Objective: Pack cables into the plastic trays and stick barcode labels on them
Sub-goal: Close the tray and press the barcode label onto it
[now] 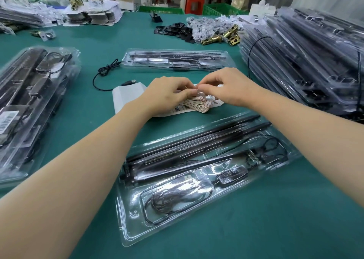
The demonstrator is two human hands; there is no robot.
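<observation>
Reaching over the tray [130, 233] with both forearms; gripping the label stack [198, 103] in curled left hand [167, 93]; pinching top label [197, 85] with right hand [228, 91].

Both forearms bare, extended from the tabletop's [295, 209] near edge toward its middle, converging. Left hand [169, 92] palm down, fingers curled round the labels [199, 103]. Right hand [226, 89] pinches the labels' top (thumb against forefinger), fingertips meeting the left's.

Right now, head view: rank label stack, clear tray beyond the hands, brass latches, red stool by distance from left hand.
1. Label stack, held by the left hand.
2. Clear tray, just beyond.
3. Brass latches, far right.
4. Red stool, behind the table.
</observation>
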